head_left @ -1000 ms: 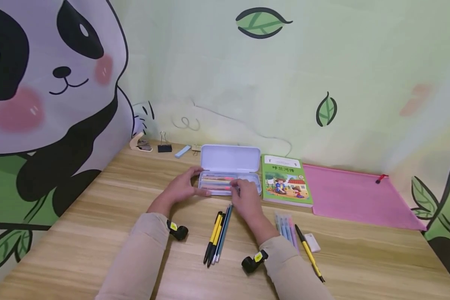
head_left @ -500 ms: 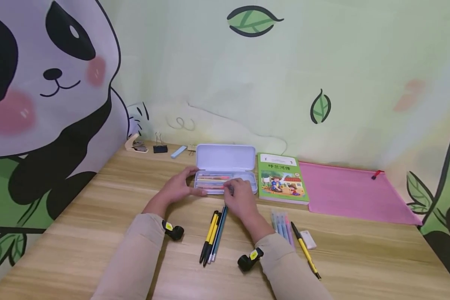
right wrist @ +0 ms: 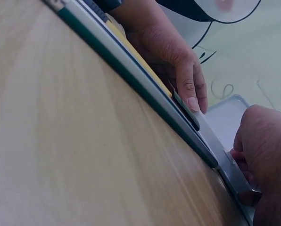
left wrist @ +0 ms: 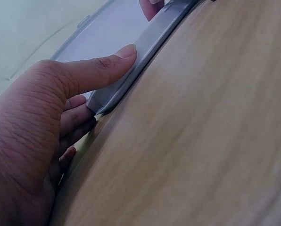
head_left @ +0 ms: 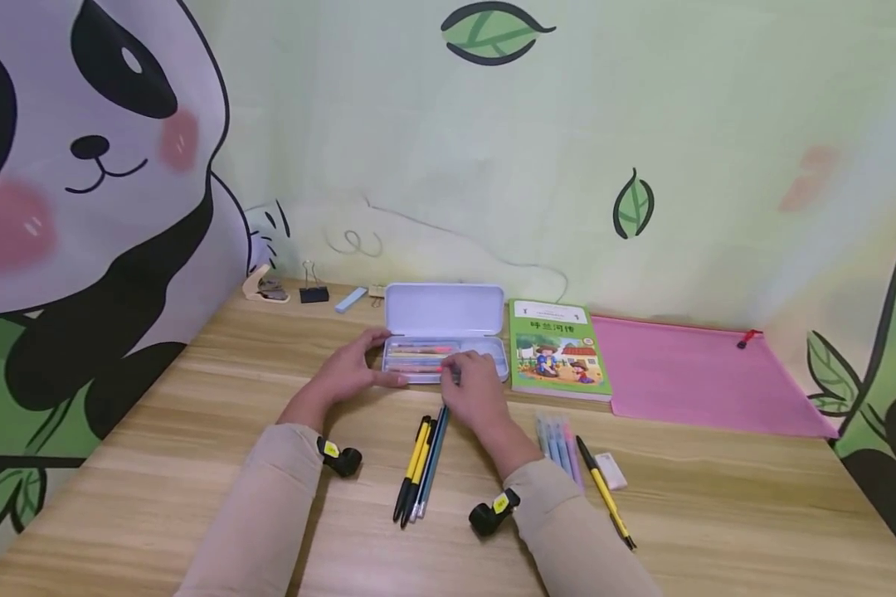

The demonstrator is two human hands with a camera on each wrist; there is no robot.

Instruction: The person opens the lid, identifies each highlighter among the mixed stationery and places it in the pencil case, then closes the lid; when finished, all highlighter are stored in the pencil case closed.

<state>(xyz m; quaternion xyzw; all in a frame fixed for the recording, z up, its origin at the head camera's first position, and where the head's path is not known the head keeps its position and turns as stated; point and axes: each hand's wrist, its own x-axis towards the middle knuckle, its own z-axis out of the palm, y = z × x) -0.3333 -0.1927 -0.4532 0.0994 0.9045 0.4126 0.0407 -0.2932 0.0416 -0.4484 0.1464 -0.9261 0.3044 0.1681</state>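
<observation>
An open pale lilac pencil case lies at the back of the table, its lid raised. Several pens with pinkish ends lie in its left part. My left hand grips the case's left end, the thumb along the front wall in the left wrist view. Over the front edge, right of its middle, my right hand has curled fingers; in the right wrist view they reach inside while the thumb lies at the front wall. What its fingertips touch inside is partly hidden. Yellow-and-black pens and dark blue-green pencils lie in front.
Right of the case lies a green book, then a pink zip pouch. Light-coloured pens, one yellow pen and a white eraser lie at right. A stapler, binder clip and blue bar stand back left.
The head view has shifted slightly, so the scene sits a little further left and higher. Both hands stay at the pencil case, their hold barely changed.
</observation>
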